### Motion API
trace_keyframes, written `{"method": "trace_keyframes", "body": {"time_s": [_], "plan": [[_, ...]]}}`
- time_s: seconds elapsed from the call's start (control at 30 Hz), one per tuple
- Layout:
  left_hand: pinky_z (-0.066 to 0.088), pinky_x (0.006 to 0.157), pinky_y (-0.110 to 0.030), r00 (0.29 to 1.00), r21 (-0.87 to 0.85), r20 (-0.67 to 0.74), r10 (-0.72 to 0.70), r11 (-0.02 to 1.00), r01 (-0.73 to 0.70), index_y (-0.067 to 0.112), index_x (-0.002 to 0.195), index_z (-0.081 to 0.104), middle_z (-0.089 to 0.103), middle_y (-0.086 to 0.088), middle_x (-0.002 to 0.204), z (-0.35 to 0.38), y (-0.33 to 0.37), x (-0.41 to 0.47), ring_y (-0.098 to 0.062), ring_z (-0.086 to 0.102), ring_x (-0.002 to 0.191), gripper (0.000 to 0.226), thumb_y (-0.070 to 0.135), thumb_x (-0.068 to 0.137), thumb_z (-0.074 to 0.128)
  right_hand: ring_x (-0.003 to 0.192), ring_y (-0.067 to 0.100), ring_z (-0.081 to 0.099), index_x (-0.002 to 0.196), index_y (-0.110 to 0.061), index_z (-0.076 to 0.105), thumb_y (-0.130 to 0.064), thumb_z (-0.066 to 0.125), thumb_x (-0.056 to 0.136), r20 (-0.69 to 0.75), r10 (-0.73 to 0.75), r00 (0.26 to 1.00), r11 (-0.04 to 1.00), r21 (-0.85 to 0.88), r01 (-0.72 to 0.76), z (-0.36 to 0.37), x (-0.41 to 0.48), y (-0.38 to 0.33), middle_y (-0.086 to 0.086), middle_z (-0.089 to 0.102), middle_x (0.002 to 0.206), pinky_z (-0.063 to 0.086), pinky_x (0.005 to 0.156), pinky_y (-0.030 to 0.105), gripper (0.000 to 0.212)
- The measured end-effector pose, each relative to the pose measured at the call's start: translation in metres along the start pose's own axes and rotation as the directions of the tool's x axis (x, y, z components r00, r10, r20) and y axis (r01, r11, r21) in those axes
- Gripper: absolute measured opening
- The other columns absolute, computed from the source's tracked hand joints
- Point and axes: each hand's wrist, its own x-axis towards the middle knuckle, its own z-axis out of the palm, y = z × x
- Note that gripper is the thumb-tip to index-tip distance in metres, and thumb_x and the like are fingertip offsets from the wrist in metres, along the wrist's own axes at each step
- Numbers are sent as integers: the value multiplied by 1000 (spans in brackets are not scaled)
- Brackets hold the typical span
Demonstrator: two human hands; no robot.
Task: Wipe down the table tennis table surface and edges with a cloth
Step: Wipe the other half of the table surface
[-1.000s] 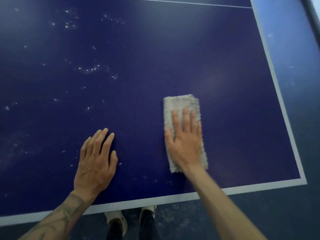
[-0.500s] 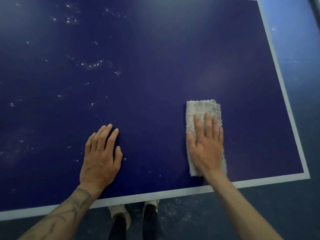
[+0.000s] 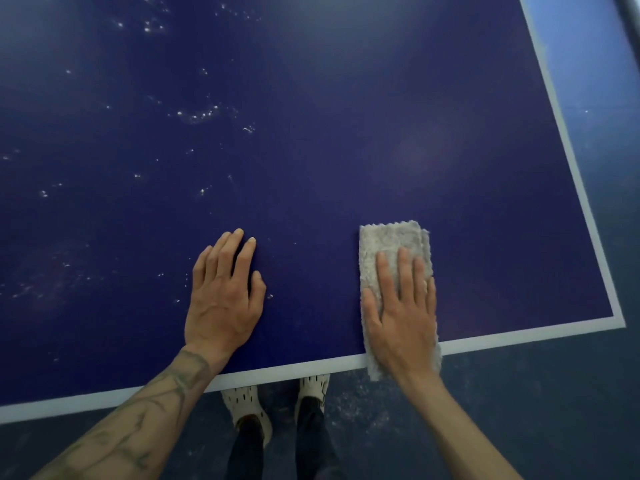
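A person's right hand [image 3: 403, 317] lies flat, fingers straight and close together, pressing a folded grey-white cloth [image 3: 391, 237] onto the dark blue table [image 3: 346, 133], seen from above by the head camera. The cloth runs lengthwise under the palm, its far end showing beyond the fingertips. Its near end reaches over the white edge line [image 3: 294, 369] and just past the near rim of the table. The thumb lies along the left side of the cloth. To the left, well apart from the cloth, the left hand [image 3: 223, 303] rests palm-down on the bare surface, fingers extended and held together, holding nothing. Its forearm [image 3: 149, 410], marked with dark tattoo lines, crosses the near edge line. Small pale specks [image 3: 197, 116] are scattered over the left and far-left part of the playing surface, with a few just beside the left hand. The near white line meets the right-hand white sideline [image 3: 570, 150] at the corner [image 3: 620, 322], to the right of the cloth. Below the near edge, between the two arms, a pair of pale perforated shoes [image 3: 247, 407] and dark trouser legs [image 3: 242, 452] stand on a dark blue-grey floor [image 3: 536, 393], which bears pale flecks near the shoes.
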Motion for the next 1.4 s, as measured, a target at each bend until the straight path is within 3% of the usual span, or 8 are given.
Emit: {"method": "trace_keyframes", "body": {"time_s": [0.1, 0.3, 0.4, 0.57, 0.77, 0.9, 1.17, 1.4], "plan": [[22, 129, -51, 1000, 10, -4, 5, 1000, -5, 7, 154, 45, 38, -15, 162, 0, 0, 0, -32, 33, 153, 52, 27, 105, 41, 166, 26, -3, 172, -29, 8, -55, 23, 112, -15, 3, 1000, 1000, -4, -3, 17, -29, -50, 4, -6, 180, 7, 132, 52, 68], [25, 127, -53, 999, -26, -1, 38, 999, -38, 4, 153, 45, 39, -16, 162, -4, -2, 0, -33, 34, 153, 51, 23, 106, 40, 166, 24, -4, 172, -33, 10, -54, 25, 113, 23, -203, 979, 978, 54, 202, 29, -18, -99, 1, -3, 180, 3, 134, 50, 65], [27, 127, -52, 998, -49, 6, 65, 997, -65, 3, 153, 45, 39, -17, 161, -13, -16, -5, -34, 37, 151, 51, 22, 106, 41, 165, 19, -11, 172, -35, 5, -57, 17, 112, 28, -102, 994, 994, 46, 101, 19, -3, -68, -3, -11, 180, -3, 134, 47, 65], [29, 126, -53, 999, 11, -2, 47, 999, -47, 2, 153, 45, 39, -18, 160, -34, -71, -16, -36, 38, 149, 52, 22, 105, 42, 166, 23, -11, 172, -31, 0, -55, 16, 112, -20, 110, 994, 994, 30, -109, 20, -21, -77, 2, -11, 180, 7, 134, 55, 66], [30, 124, -55, 999, 66, -32, -14, 998, 16, 2, 153, 43, 37, -19, 161, -39, -127, -30, -37, 37, 149, 53, 27, 107, 39, 166, 28, -6, 172, -27, 5, -50, 30, 112, -38, -32, 999, 993, 112, 36, 51, -33, -205, 7, -8, 180, 0, 133, 51, 70], [27, 126, -53, 999, 40, -41, -3, 999, 5, 3, 154, 42, 36, -17, 162, -34, -133, -31, -35, 35, 150, 54, 29, 107, 38, 166, 27, -10, 172, -29, 8, -52, 31, 112, -8, -166, 986, 985, 52, 166, 50, -3, -216, 6, -6, 180, -4, 134, 51, 68], [22, 129, -49, 999, 20, -31, -9, 1000, 10, 5, 155, 42, 35, -16, 163, -34, -137, -32, -33, 34, 153, 54, 28, 106, 39, 166, 29, -10, 172, -26, 1, -52, 23, 113, -52, 64, 997, 998, 16, -64, 42, -4, -188, 8, -10, 179, 8, 133, 57, 68], [26, 128, -52, 999, 32, -31, 5, 999, -4, 3, 155, 42, 36, -17, 164, -33, -138, -34, -33, 35, 153, 53, 24, 107, 40, 166, 29, -3, 172, -33, 14, -53, 30, 112, -28, -212, 977, 976, 47, 213, 61, -2, -248, 6, 0, 180, 8, 134, 53, 64]]}}
